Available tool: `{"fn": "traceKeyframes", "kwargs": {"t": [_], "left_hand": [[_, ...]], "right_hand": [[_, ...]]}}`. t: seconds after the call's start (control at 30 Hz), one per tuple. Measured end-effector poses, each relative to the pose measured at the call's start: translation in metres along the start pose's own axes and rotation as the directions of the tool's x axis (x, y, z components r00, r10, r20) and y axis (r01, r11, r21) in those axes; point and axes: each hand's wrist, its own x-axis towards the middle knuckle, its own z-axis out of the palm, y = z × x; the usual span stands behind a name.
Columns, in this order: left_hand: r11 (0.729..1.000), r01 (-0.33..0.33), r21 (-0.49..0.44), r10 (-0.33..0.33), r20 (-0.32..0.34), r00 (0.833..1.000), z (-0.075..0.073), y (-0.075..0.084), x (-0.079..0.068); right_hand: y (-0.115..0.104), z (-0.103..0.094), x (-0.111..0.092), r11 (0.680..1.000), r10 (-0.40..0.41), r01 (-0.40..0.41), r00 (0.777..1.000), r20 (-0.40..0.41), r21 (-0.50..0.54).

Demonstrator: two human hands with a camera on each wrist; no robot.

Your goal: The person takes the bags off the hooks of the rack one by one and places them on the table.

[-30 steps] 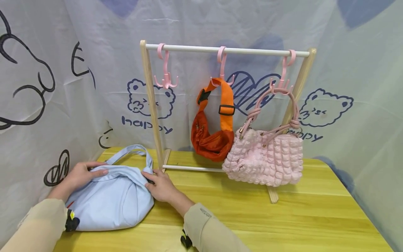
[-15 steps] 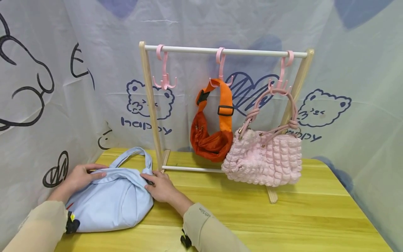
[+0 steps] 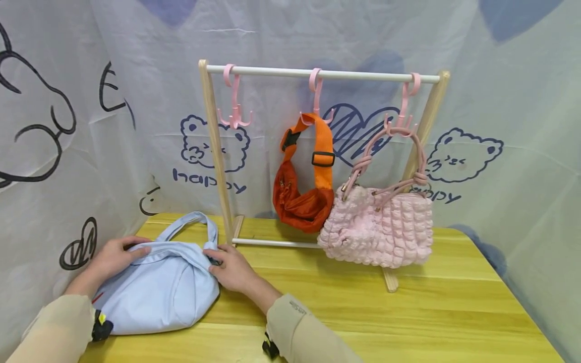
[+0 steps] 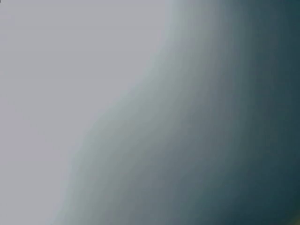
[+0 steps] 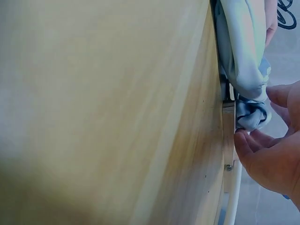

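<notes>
A light blue fabric handbag (image 3: 159, 287) lies slouched on the table at the left of the head view, its handle (image 3: 188, 219) standing up in a loop behind it. My left hand (image 3: 113, 257) grips the upper left edge, thumb on the near side. At the upper right corner, near the handle's base, my right hand (image 3: 233, 267) pinches the fabric. In the right wrist view that hand (image 5: 276, 140) has its fingertips at the bag's gathered end (image 5: 253, 115). The left wrist view is only a blurred pale and dark surface very close up.
A wood-and-white rack (image 3: 317, 74) stands behind, carrying pink hooks, the left one (image 3: 235, 118) bare. An orange waist bag (image 3: 304, 201) hangs in the middle. On the right hook hangs a pink puffy handbag (image 3: 381, 227). The bag's right end is near the rack's left foot (image 3: 237, 229).
The handle and the bag's upper left edge have sunk slightly since a second ago, with my left thumb following. Over the last half second both hands stay nearly still.
</notes>
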Motion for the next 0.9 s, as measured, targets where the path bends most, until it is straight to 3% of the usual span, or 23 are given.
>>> {"fn": "traceKeyframes", "kwargs": {"t": [0.13, 0.47, 0.7, 0.9], "left_hand": [[1.0, 0.014, -0.018, -0.015, -0.014, 1.0, 0.0, 0.005, -0.005], [0.999, -0.03, 0.016, 0.03, -0.048, 0.998, 0.01, 0.028, -0.013], [0.994, -0.107, 0.017, 0.108, -0.077, 0.991, 0.02, 0.051, -0.017], [0.982, -0.187, -0.004, 0.185, -0.14, 0.973, 0.026, 0.073, -0.024]], "right_hand": [[-0.002, -0.002, -0.003, 0.999, 0.007, -0.006, 1.0, -0.021, 0.05], [-0.004, -0.01, -0.017, 0.992, -0.013, 0.024, 0.996, -0.086, 0.122], [0.003, -0.02, -0.029, 0.983, -0.062, 0.089, 0.984, -0.17, 0.162], [0.007, -0.03, -0.037, 0.952, -0.112, 0.178, 0.959, -0.261, 0.248]]}}
